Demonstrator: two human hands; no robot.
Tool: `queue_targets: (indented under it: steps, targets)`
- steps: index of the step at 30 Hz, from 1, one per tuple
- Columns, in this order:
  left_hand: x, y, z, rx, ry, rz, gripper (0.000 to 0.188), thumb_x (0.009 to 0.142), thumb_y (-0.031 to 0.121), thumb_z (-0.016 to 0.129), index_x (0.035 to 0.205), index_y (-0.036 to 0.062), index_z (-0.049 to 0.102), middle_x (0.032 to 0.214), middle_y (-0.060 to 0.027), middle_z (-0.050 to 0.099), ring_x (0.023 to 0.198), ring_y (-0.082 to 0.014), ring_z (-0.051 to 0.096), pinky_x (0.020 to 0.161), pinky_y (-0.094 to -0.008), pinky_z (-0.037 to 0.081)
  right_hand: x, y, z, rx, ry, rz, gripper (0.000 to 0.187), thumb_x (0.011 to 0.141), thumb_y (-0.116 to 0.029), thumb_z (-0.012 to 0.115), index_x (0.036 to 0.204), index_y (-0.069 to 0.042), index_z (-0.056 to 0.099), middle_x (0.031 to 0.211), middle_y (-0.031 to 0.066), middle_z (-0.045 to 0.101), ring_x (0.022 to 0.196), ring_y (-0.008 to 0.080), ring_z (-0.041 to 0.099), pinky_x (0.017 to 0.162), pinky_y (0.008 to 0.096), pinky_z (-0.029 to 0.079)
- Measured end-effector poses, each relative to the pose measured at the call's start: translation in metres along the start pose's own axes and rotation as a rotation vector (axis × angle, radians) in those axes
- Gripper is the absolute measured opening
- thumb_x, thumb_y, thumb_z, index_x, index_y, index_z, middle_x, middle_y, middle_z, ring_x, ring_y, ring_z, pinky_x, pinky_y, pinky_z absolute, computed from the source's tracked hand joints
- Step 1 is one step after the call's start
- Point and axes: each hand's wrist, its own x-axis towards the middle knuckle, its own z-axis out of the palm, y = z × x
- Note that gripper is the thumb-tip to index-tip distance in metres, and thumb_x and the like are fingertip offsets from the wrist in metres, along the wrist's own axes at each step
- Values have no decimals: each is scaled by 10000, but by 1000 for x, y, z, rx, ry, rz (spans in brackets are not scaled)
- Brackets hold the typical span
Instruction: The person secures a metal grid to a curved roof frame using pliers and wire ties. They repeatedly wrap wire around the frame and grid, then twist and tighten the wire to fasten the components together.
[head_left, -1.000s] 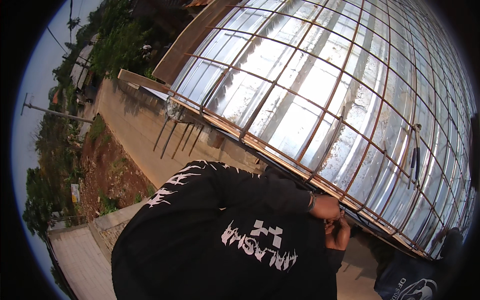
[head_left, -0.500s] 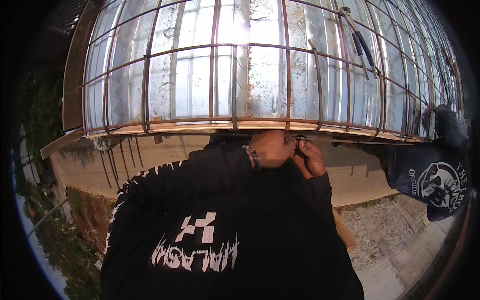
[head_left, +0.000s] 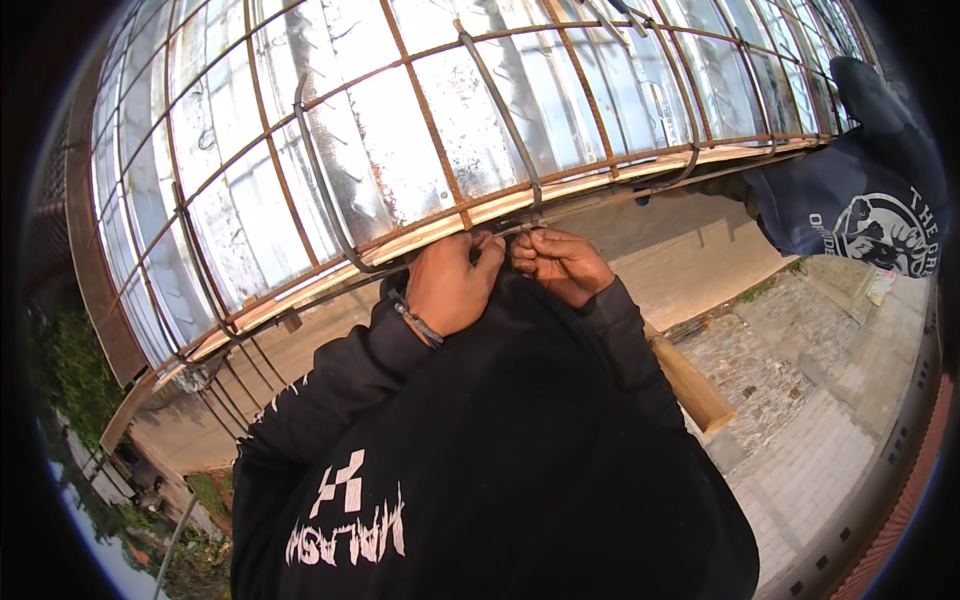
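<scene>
Right now I'm looking down through the head camera at two bare hands, brought close together at the near edge of a raised deck of shiny ribbed metal sheet [head_left: 365, 120]. Over the sheet lies a grid of rusty brown steel bars [head_left: 430, 130], bordered on the near side by a pale, narrow wooden strip [head_left: 425, 236].

My left hand [head_left: 452, 283], with a dark braided bracelet [head_left: 417, 322] at its wrist, reaches up just below the strip. Its fingers bend inward, their tips partly hidden; I cannot tell how far they close or on what. My right hand [head_left: 562, 265] sits just beside it, fingers curled and thumb near the index; whether something thin lies between them, I cannot tell.

Between the hands, under the strip, is a thin dark rod [head_left: 522, 221], the thing nearest both sets of fingertips. The hands probably come from below because the edge overhangs there. A grey bent steel bar [head_left: 514, 130] runs down toward the right hand, apparently shaped to turn over the edge. Far right, a co-worker's dark blue printed garment [head_left: 785, 205] is near the deck.
</scene>
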Motion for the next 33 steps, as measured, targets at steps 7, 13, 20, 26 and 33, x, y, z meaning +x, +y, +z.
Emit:
queue_targets:
  steps: [7, 13, 20, 26, 33]
  targets:
    - [3, -5, 13, -607, -97, -102, 270, 1011, 233, 541, 902, 13, 652, 807, 61, 598, 737, -36, 485, 685, -220, 398, 6, 4, 1, -292, 148, 12, 184, 987, -205, 592, 935, -36, 643, 828, 40, 637, 762, 131, 587, 739, 284, 469]
    - [-8, 1, -9, -271, -83, -2, 324, 929, 281, 586, 870, -28, 666, 654, -123, 597, 617, -170, 564, 635, -335, 455, 6, 6, 1, -320, 202, -21, 198, 993, -180, 578, 879, -22, 619, 846, 56, 625, 765, 143, 586, 735, 293, 471]
    - [-10, -6, -21, 109, -60, 4, 291, 902, 296, 603, 879, 27, 712, 608, -159, 596, 583, -304, 615, 597, -397, 476, 2, 3, 26, -102, 287, -45, 160, 1003, -133, 527, 911, -16, 585, 830, 42, 578, 736, 137, 538, 719, 284, 456]
    - [-10, -4, -17, 406, -66, 151, 245, 914, 273, 587, 854, 78, 723, 735, -184, 670, 736, -374, 666, 682, -458, 527, -7, -6, 44, -210, 453, -94, 184, 981, -186, 579, 876, -36, 595, 752, -16, 538, 669, 85, 485, 618, 235, 393]
    - [2, -25, 3, 518, 14, 409, 171, 860, 209, 601, 818, 79, 704, 735, -145, 665, 698, -338, 658, 628, -440, 509, 1, 10, 67, -582, 664, -247, 246, 910, -216, 718, 832, -6, 616, 678, -2, 588, 587, 57, 506, 536, 202, 400]
